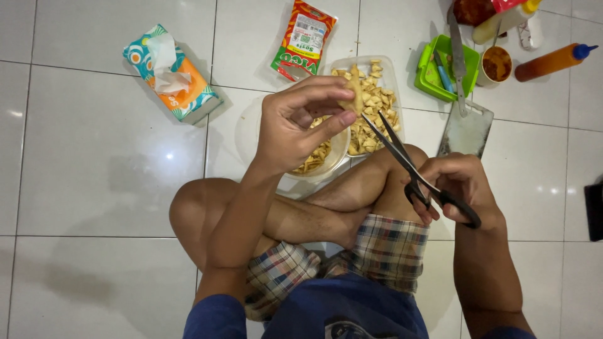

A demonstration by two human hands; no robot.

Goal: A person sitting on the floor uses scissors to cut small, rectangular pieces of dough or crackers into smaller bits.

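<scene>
My left hand (300, 119) pinches a pale yellow piece of food (352, 94) above a clear plastic container (389, 81) filled with several small cut pieces. My right hand (461, 185) grips black-handled scissors (408, 166), whose blades are parted and point up-left toward the held piece. A round clear bowl (336, 150) with more cut pieces sits under my left hand. I sit cross-legged on a white tiled floor.
A tissue box (173, 72) lies at the upper left. A red and green snack packet (304, 41) is behind the container. At the upper right stand a green tray (430, 72), a knife on a cutting board (466, 129), a sauce cup (496, 64) and sauce bottles (553, 61).
</scene>
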